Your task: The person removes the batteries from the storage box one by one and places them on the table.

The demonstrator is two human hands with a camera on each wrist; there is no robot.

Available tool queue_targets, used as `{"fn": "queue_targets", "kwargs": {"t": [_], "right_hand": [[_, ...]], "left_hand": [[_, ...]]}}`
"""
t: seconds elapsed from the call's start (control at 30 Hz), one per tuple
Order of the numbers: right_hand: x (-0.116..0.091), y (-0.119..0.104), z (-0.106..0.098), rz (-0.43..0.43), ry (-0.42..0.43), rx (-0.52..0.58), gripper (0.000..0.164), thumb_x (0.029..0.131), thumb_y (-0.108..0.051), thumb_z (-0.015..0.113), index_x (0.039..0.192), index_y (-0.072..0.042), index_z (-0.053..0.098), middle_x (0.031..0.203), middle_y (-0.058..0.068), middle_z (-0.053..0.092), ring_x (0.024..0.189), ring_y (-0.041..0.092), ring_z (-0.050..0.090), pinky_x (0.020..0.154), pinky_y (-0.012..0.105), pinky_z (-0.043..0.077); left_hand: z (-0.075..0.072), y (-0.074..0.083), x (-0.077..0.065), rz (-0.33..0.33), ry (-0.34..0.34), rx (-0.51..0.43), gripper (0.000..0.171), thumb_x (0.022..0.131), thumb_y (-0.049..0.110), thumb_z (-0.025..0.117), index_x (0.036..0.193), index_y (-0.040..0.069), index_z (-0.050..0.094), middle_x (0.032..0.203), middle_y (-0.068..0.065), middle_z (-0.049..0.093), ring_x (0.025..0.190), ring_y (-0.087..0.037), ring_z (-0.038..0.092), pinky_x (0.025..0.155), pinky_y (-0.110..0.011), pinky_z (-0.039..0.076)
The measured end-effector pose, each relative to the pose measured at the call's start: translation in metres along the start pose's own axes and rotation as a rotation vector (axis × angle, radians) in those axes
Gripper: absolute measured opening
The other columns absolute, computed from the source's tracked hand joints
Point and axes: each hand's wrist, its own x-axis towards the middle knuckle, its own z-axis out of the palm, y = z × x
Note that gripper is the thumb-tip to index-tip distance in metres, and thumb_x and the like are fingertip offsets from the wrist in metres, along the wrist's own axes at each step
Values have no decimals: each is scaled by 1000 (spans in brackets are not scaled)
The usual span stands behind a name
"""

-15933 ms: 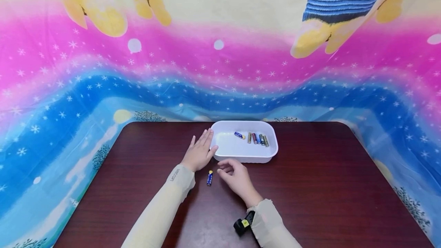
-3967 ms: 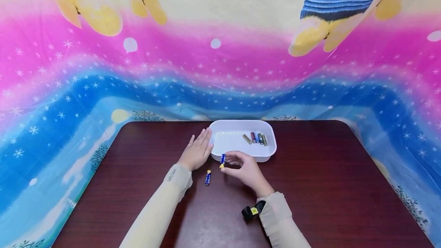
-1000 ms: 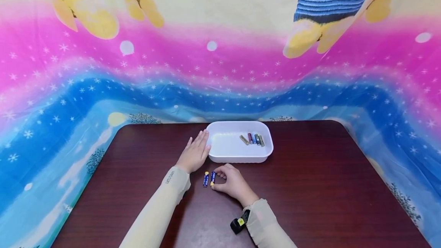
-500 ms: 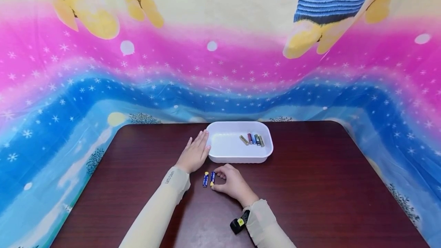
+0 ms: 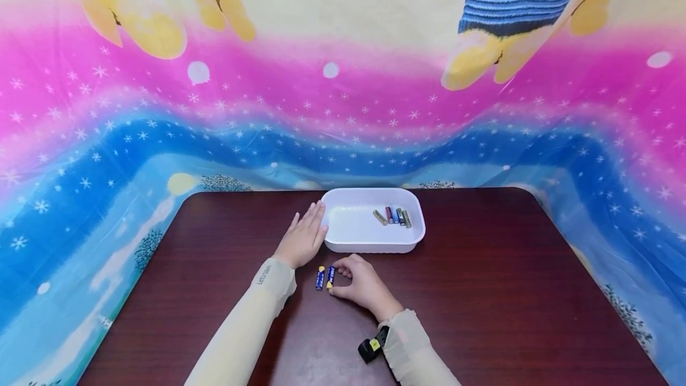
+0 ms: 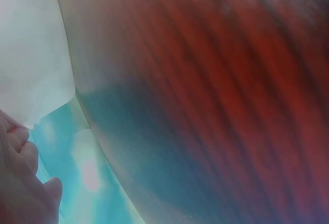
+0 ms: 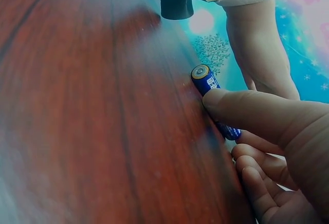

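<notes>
My right hand (image 5: pixel 367 286) pinches a blue battery (image 5: pixel 330 277) with a yellow end between thumb and fingers, low at the table. Just left of it, a second blue-and-yellow battery (image 5: pixel 320 278) lies on the table, with its yellow end pointing the opposite way. In the right wrist view, my thumb crosses in front of a blue battery (image 7: pixel 204 80) and covers its middle. My left hand (image 5: pixel 301 240) lies with straight fingers against the left side of a white tray (image 5: pixel 374 248). In the left wrist view, my left fingers (image 6: pixel 25 152) are at the tray's edge.
Several batteries lie at the right inside the tray: a slanted gold battery (image 5: pixel 380 217), then a red one (image 5: pixel 389 215) and others side by side. The dark wooden table (image 5: pixel 509 290) ends at a printed cloth backdrop (image 5: pixel 343 106).
The second blue battery was in the tray, then held at its front edge; it is now down beside the first. A gold battery in the tray has tilted. My left hand keeps its place.
</notes>
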Motion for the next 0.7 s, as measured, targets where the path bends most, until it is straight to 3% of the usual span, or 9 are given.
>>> {"fn": "queue_targets", "kwargs": {"t": [0.7], "right_hand": [[0,-1,-1,23,7,56,43,77,-20,90,113,-7,70,96,1,65,84,14,60,77,28,53]], "left_hand": [[3,-2,1,0,2,2,62,112,40,25,163,8,13,169,-6,13,156,-22,10,125,-52,14]]}}
